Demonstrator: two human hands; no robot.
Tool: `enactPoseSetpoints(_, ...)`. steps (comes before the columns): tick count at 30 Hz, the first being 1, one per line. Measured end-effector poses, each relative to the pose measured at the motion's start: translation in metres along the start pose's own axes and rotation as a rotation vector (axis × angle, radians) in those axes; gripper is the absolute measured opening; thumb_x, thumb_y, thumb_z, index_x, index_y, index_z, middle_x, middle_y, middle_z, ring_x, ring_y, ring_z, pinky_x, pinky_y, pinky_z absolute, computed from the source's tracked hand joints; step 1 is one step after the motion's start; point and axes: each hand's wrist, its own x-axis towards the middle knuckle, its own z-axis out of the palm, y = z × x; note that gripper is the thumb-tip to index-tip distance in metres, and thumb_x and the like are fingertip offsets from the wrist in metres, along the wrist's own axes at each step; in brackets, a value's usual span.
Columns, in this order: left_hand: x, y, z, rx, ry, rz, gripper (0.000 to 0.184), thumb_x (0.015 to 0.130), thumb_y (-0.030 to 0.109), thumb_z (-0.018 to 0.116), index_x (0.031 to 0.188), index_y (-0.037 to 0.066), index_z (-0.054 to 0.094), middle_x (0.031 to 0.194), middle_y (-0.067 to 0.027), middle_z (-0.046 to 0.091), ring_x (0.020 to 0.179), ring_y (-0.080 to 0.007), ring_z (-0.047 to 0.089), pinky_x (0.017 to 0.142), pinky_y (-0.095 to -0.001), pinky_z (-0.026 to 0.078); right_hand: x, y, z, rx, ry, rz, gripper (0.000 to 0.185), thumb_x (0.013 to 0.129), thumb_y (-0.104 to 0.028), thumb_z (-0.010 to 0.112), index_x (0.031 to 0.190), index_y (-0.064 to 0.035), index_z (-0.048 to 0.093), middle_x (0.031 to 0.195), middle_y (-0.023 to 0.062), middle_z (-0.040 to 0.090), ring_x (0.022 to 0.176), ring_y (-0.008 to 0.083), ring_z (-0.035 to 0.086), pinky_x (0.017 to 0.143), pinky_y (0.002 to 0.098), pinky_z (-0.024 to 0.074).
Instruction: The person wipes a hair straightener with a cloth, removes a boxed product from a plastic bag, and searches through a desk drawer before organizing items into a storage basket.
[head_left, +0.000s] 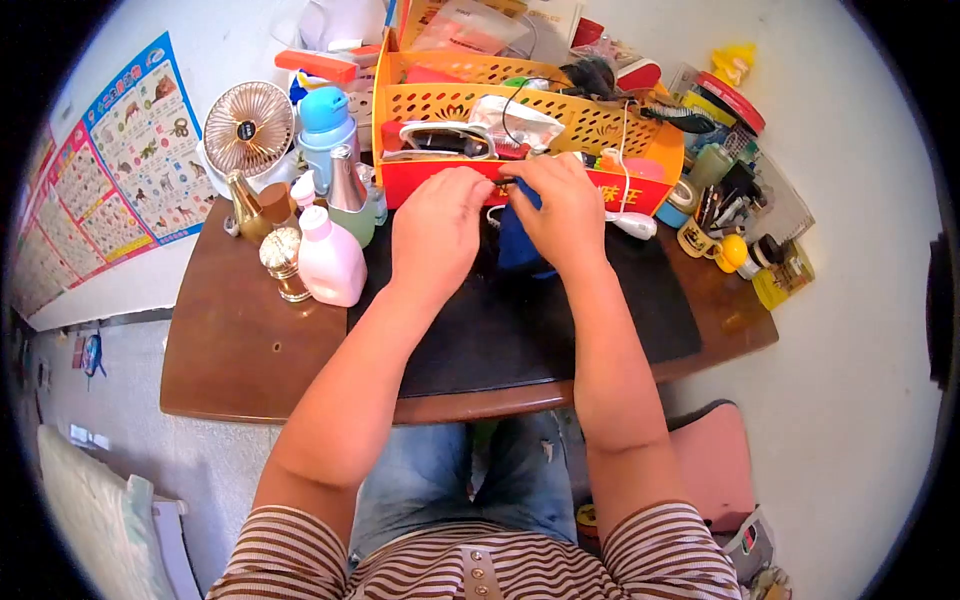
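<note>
Both of my hands are raised close together at the front of a red and yellow organizer box. A small dark thin item runs between my fingertips. My left hand has its fingers closed at the item's left end. At its right end my right hand pinches with thumb and fingers. A dark blue cloth-like item hangs or lies just below my right hand, partly hidden by it. Beside my right wrist, a white plug-like piece on a white cord rests against the box front.
A pink bottle, a gold-topped jar, a blue flask and a fan stand at the left. On the right are a cup of pens and several small containers. A black mat covers the desk's middle.
</note>
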Motion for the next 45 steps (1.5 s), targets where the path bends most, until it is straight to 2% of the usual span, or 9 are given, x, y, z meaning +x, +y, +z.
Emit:
enactPoseSetpoints(8, 0.000, -0.039, -0.004, -0.481, 0.144, -0.561, 0.031, 0.104, 0.027, 0.048, 0.094, 0.000, 0.061, 0.082, -0.0095, 0.065, 0.078, -0.0188, 0.061, 0.074, -0.0341, 0.048, 0.001, 0.045, -0.011, 0.438, 0.253, 0.624, 0.030, 0.087, -0.019, 0.074, 0.110, -0.0033, 0.062, 0.104, 0.0118, 0.068, 0.097, 0.0213, 0.065, 0.088, 0.0340, 0.0499)
enactPoseSetpoints(14, -0.004, -0.014, 0.003, -0.477, -0.044, -0.379, 0.030, 0.104, 0.025, 0.051, 0.100, -0.002, 0.063, 0.088, -0.0081, 0.068, 0.083, -0.0131, 0.060, 0.078, -0.0292, 0.048, 0.003, 0.023, -0.017, 0.643, 0.356, 0.387, 0.016, 0.090, -0.016, 0.071, 0.100, -0.0052, 0.065, 0.096, 0.0079, 0.067, 0.088, 0.0160, 0.061, 0.081, 0.0309, 0.0486)
enactPoseSetpoints(18, -0.007, -0.017, 0.007, -0.714, -0.108, -0.462, 0.027, 0.104, 0.025, 0.051, 0.103, 0.002, 0.066, 0.079, 0.0006, 0.060, 0.068, -0.0079, 0.051, 0.062, -0.0239, 0.043, -0.001, 0.002, -0.001, 0.189, 0.043, 0.141, 0.018, 0.090, -0.022, 0.068, 0.093, -0.0049, 0.069, 0.092, 0.0145, 0.069, 0.089, 0.0325, 0.065, 0.080, 0.0398, 0.0511)
enactPoseSetpoints(26, 0.006, -0.020, -0.011, -1.177, 0.034, -0.573, 0.022, 0.105, 0.025, 0.051, 0.093, 0.008, 0.055, 0.065, 0.0076, 0.033, 0.055, -0.0037, 0.030, 0.049, -0.0210, 0.028, 0.002, 0.040, -0.038, -0.312, -0.247, 0.577, 0.031, 0.090, -0.033, 0.067, 0.107, -0.0071, 0.072, 0.099, 0.0164, 0.071, 0.098, 0.0344, 0.065, 0.090, 0.0435, 0.0496)
enactPoseSetpoints(28, 0.006, -0.016, -0.009, -1.184, 0.014, -0.587, 0.023, 0.105, 0.026, 0.051, 0.090, 0.009, 0.053, 0.065, 0.0073, 0.033, 0.054, -0.0040, 0.030, 0.049, -0.0212, 0.028, 0.000, 0.034, -0.019, 0.240, -0.038, 0.107, 0.046, 0.087, -0.028, 0.072, 0.126, -0.0058, 0.063, 0.114, 0.0159, 0.068, 0.110, 0.0309, 0.063, 0.099, 0.0416, 0.0463)
enactPoseSetpoints(30, 0.006, -0.015, -0.008, -1.193, 0.005, -0.603, 0.025, 0.105, 0.026, 0.051, 0.086, 0.010, 0.051, 0.065, 0.0070, 0.033, 0.054, -0.0043, 0.030, 0.049, -0.0213, 0.028, -0.001, 0.002, -0.008, 0.849, -0.258, 0.290, 0.063, 0.085, -0.022, 0.077, 0.139, -0.0056, 0.051, 0.125, 0.0136, 0.064, 0.119, 0.0264, 0.059, 0.104, 0.0388, 0.0441)
enactPoseSetpoints(36, 0.006, -0.026, -0.007, -1.250, -0.054, -0.651, 0.027, 0.105, 0.029, 0.051, 0.092, 0.007, 0.058, 0.071, 0.0036, 0.045, 0.062, -0.0072, 0.042, 0.057, -0.0225, 0.038, -0.004, 0.000, 0.012, 1.219, -0.401, 0.637, 0.024, 0.097, -0.005, 0.056, 0.120, -0.0003, 0.055, 0.115, 0.0105, 0.067, 0.113, 0.0184, 0.062, 0.098, 0.0331, 0.0473)
enactPoseSetpoints(39, 0.009, -0.023, -0.007, -1.111, -0.086, -0.681, 0.047, 0.102, 0.039, 0.053, 0.128, 0.001, 0.059, 0.122, -0.0077, 0.062, 0.106, -0.0150, 0.057, 0.095, -0.0338, 0.048, -0.006, 0.003, 0.016, 1.558, -0.169, 0.632, 0.015, 0.098, -0.002, 0.048, 0.112, -0.0025, 0.055, 0.119, 0.0159, 0.066, 0.110, 0.0250, 0.065, 0.095, 0.0386, 0.0515)
enactPoseSetpoints(45, -0.002, -0.027, 0.005, -1.050, -0.407, -0.776, 0.038, 0.099, 0.028, 0.059, 0.125, 0.001, 0.060, 0.118, -0.0084, 0.065, 0.102, -0.0157, 0.064, 0.092, -0.0331, 0.053, -0.003, 0.001, 0.011, 1.704, -0.221, 0.630, 0.021, 0.099, -0.005, 0.050, 0.120, -0.0013, 0.055, 0.128, 0.0179, 0.061, 0.115, 0.0265, 0.063, 0.095, 0.0391, 0.0526)
